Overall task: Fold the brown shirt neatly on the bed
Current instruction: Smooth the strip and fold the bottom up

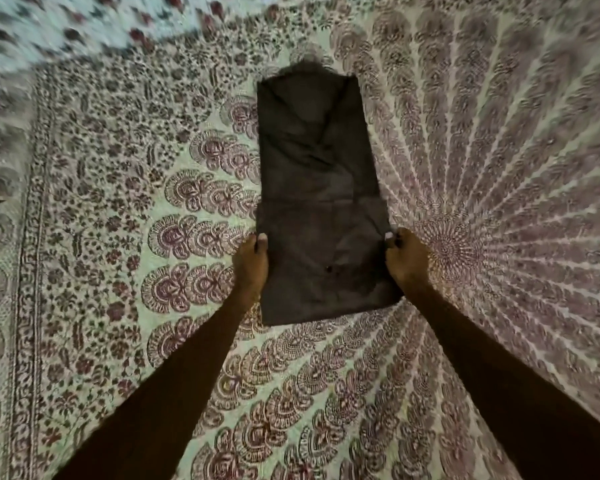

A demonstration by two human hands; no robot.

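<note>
The brown shirt (321, 188) lies flat on the bed as a long narrow strip, its sides folded in and its collar end pointing away from me. My left hand (250, 268) pinches the strip's left edge about a third of the way up from the near hem. On the opposite edge, at the same height, my right hand (406, 259) grips the cloth with closed fingers. The near hem rests flat on the sheet between my forearms.
The bed is covered by a pale green sheet (125, 188) printed with maroon floral and mandala patterns. A second cloth with red flowers (94, 19) lies at the far left top.
</note>
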